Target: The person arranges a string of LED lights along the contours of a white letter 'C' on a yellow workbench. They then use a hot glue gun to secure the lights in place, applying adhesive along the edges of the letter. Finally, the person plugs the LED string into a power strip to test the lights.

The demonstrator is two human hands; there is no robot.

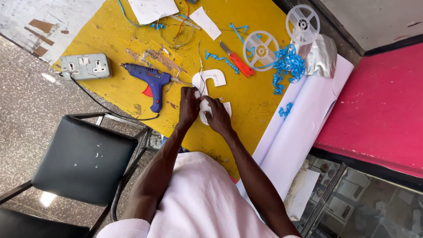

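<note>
I am working on a white cut-out letter (210, 79) that lies flat on the yellow surface (119, 83), right in front of me. Both my hands are down on its near end. My left hand (188, 105) is curled shut, and it looks like it pinches a thin wire (201, 72) that runs up over the letter, though the wire is so thin that I cannot be sure. My right hand (217, 115) is bent over the low part of the letter and presses on it with the fingers closed; I cannot see just what is under them. My two hands almost touch each other. I think I am at the step of fixing something small onto the letter, and it is not done yet. The next move, I think, needs slow, careful fingers, with the letter held still so it does not slide. The blue glue gun (150, 81) rests just to the left of my left hand, with its tip pointing at the letter. An orange cutter knife (238, 61) lies a bit past the letter on the right. Farther off are two white reels (261, 50), a pile of blue curly strips (287, 66), and a grey plug box (85, 66) on the left.
</note>
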